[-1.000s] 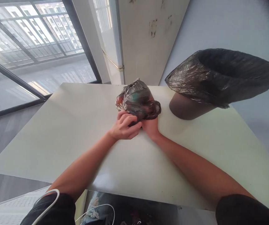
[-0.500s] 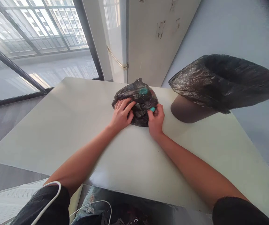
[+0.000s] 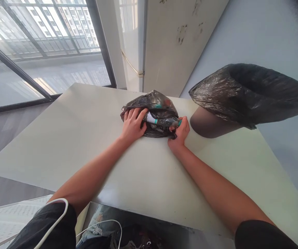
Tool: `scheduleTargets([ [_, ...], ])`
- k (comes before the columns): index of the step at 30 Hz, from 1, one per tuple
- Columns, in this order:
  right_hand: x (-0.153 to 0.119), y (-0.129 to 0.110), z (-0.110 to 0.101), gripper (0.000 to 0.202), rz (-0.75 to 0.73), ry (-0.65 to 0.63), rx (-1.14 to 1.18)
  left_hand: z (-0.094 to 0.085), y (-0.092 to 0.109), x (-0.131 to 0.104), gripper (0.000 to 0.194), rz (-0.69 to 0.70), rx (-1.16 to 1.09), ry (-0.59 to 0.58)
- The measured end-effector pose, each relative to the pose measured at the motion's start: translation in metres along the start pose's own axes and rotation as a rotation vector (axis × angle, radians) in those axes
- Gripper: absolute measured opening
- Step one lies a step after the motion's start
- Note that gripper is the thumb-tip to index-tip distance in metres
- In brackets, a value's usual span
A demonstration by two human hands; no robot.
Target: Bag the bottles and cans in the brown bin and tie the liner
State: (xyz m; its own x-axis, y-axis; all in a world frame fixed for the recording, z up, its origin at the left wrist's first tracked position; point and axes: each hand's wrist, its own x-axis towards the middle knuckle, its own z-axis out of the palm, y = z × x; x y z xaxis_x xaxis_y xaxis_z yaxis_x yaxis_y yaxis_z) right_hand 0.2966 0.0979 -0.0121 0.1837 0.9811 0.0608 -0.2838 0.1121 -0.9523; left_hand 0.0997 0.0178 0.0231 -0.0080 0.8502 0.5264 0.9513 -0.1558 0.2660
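Note:
A filled black plastic bag [image 3: 151, 98] sits on the white table, with a green and a reddish patch showing through it. Through its opening lies a plastic bottle [image 3: 164, 121] with a white label, a green band and a teal cap, its left end hidden. My right hand [image 3: 180, 133] is closed around the bottle's capped end at the bag's right side, a fold of the bag against its fingers. On the left of the bag, my left hand [image 3: 133, 124] grips the plastic with bent fingers, its thumb near the bottle.
To the right stands a brown bin [image 3: 208, 122] lined with a wide-open black bag [image 3: 216, 95]. A white fridge [image 3: 169, 52] rises behind the white table [image 3: 86, 131]. A glass sliding door [image 3: 47, 62] is at the left. A white cable [image 3: 58, 221] crosses my left sleeve.
My right hand has moved right with the teal cap, and the bottle's neck and white label have come into view. My left hand stays on the bag.

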Motion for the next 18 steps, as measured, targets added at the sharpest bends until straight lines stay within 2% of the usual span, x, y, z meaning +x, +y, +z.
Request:
scheduleTargets([
  [6,-0.008,-0.013,0.002,0.046,0.104,0.032,0.003,0.003,-0.009,0.001,0.067,-0.010,-0.010,0.103],
  [11,-0.011,-0.021,0.005,0.046,0.128,0.023,-0.014,0.003,-0.009,0.000,0.066,0.004,-0.083,0.177],
  [18,-0.012,-0.021,0.005,0.050,0.118,-0.029,-0.004,0.001,-0.006,-0.001,0.036,0.064,-0.063,0.334],
])
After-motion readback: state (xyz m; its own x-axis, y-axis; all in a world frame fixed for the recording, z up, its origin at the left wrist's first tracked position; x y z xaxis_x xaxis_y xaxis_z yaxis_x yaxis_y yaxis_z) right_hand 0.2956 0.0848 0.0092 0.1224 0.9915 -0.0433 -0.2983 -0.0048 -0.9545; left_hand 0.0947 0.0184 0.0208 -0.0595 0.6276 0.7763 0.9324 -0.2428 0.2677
